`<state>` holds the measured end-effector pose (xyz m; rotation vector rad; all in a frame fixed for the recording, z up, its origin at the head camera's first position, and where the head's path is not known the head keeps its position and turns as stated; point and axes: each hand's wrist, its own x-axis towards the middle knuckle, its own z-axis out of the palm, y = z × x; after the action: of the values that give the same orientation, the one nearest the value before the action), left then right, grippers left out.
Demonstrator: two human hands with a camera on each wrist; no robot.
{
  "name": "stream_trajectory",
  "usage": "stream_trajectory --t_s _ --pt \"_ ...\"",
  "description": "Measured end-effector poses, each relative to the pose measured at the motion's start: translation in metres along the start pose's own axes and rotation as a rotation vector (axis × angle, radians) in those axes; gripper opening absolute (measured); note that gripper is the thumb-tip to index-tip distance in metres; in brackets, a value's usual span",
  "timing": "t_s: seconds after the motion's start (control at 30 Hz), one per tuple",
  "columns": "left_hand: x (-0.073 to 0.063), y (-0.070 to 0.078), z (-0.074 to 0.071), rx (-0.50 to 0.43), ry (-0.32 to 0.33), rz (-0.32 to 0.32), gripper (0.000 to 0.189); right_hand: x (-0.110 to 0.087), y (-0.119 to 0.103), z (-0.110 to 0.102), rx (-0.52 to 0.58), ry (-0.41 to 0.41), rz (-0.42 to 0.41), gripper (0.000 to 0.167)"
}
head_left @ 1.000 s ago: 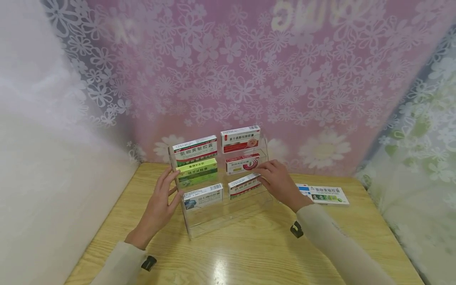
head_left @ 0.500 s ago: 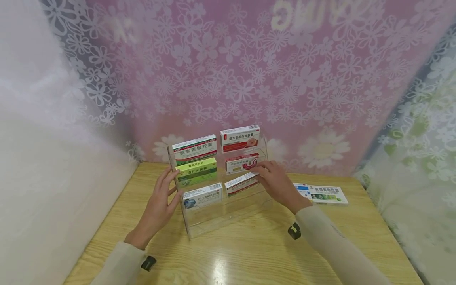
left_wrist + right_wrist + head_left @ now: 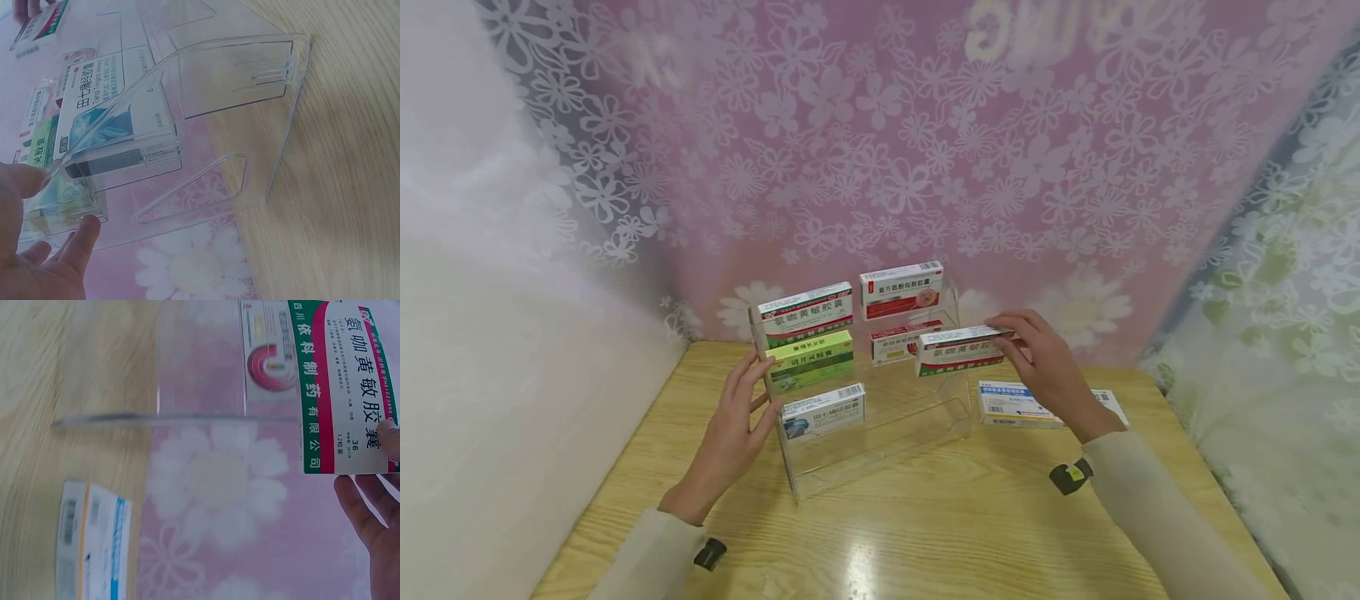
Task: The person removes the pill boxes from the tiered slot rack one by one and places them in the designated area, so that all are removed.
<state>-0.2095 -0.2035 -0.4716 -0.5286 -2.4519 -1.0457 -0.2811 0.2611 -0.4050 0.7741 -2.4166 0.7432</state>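
Five medicine boxes (image 3: 812,363) inside one clear tiered rack (image 3: 880,437)

Right grip (image 3: 1043,367) and 1 red-green box (image 3: 957,352) now farther right, out of the rack's bottom tier (image 3: 925,421)

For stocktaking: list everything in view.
Rack: 1, clear, on table
Upper boxes: 2, white and red, rack top
Middle boxes: 2, green, red, second row
Lower box: 1, white, third row left
Held box: 1, white, red, green, right hand
Table boxes: 2, white, right of rack
Table: 1, yellowish, beneath rack
Surrounds: 3, pink behind, pale sides
Wrist devices: 2, black, cuffs
Sleeves: 2, beige, forearms
Left hand: 1, bare, rack edge
Right hand: 1, bare, held box
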Motion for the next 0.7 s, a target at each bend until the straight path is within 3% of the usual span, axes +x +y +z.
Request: stream_trajectory --t_s 0.27,0.53,0.7 --pt "0.0 -0.003 0.0 0.0 0.0 0.011 0.072 -0.05 0.043 -0.014 -0.005 -0.057 0.158 0.031" --pt "0.0 -0.001 0.0 -0.004 0.008 0.028 0.071 -0.106 0.076 -0.012 0.043 -0.265 0.347 0.035" --pt "0.0 0.0 0.0 -0.002 0.004 0.024 0.071 -0.131 0.094 -0.005 0.049 -0.355 0.394 0.033"
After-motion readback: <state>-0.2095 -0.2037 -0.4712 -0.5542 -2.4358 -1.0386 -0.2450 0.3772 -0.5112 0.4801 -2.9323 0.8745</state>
